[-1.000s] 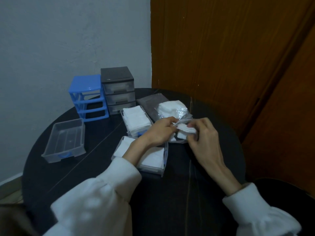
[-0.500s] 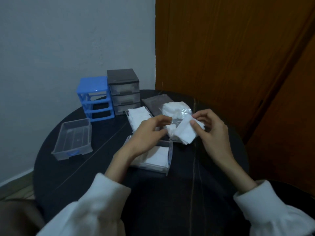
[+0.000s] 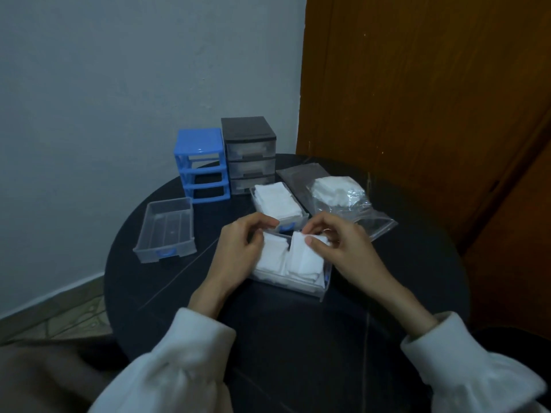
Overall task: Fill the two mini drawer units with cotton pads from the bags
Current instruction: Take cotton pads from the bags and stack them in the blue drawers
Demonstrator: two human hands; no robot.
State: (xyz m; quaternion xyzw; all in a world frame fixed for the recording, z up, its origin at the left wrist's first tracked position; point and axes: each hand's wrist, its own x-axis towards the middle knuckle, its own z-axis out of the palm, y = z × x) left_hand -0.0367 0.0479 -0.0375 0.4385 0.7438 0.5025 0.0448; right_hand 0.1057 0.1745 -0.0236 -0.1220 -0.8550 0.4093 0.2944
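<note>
Half a second ago I had the right hand [image 3: 343, 248] lifting a wad of white square cotton pads [image 3: 304, 257] away from the clear zip-top plastic bag [image 3: 351, 204]. Now that wad sits down in the near clear plastic drawer tray [image 3: 323, 286], beside the stack already there. Right thumb and fingers pinch the top edge of the new stack; left hand [image 3: 238, 248] is curled against the other stack, fingers closed on its far edge, squaring it up by my reading.

Bag lies slack on the round black table [image 3: 179, 278], behind the right hand, a clump of pads left inside.

Second clear tray [image 3: 304, 217], just behind, is heaped with pads. Third clear tray with blue handle [image 3: 164, 231] sits well to the left, holding nothing. Blue plastic drawer frame [image 3: 202, 165] has all three slots open. Dark grey drawer unit [image 3: 249, 155] beside it has its drawers in; contents hazy through the fronts.

My judgement: near tray about full, one tray to go, then slide all three into the blue frame.
</note>
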